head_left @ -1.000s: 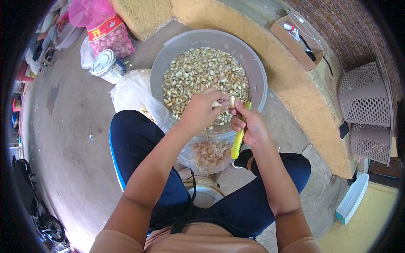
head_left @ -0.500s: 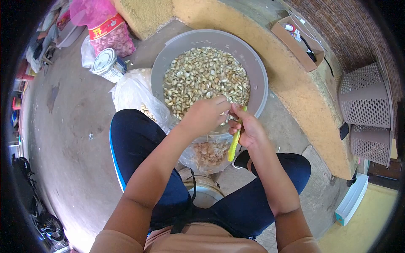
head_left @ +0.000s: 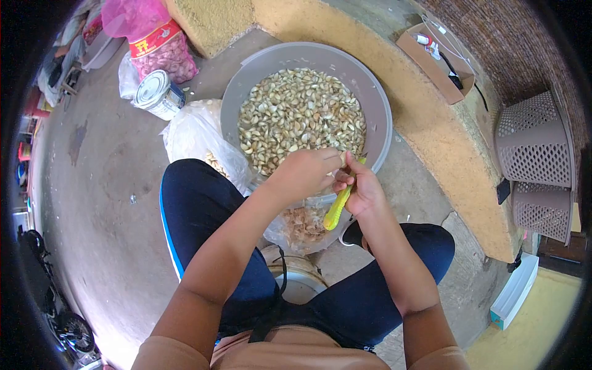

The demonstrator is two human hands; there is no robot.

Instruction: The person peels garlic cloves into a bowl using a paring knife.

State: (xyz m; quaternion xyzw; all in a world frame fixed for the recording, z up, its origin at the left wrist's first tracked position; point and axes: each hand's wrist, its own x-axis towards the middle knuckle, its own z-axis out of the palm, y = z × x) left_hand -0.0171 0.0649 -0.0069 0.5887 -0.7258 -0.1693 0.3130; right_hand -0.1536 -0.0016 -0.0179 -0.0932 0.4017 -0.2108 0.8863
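My right hand (head_left: 366, 192) is closed around the yellow-green handle of a utility knife (head_left: 337, 209), its blade end pointing up and away from me. Fingertip to fingertip with it, my left hand (head_left: 306, 172) pinches a pale garlic clove (head_left: 343, 160), partly covered by the fingers. Both hands are over the near rim of a large grey tub (head_left: 381, 117). Many unpeeled garlic cloves (head_left: 299, 114) fill the tub's bottom. Below the hands, a clear plastic bag holds brown papery skins (head_left: 303, 227).
Left of the tub, a white plastic bag (head_left: 196, 132) contains pale cloves. Behind it are a lidded can (head_left: 159, 95) and a pink mesh sack of garlic (head_left: 163, 58). A low yellow wall (head_left: 425, 132) curves along the right, with a cardboard box (head_left: 431, 65) on top.
The knife handle has tilted, its lower end swinging left and slightly up. My left fingers have shifted a little downward, and the pale clove shows more plainly between the hands.
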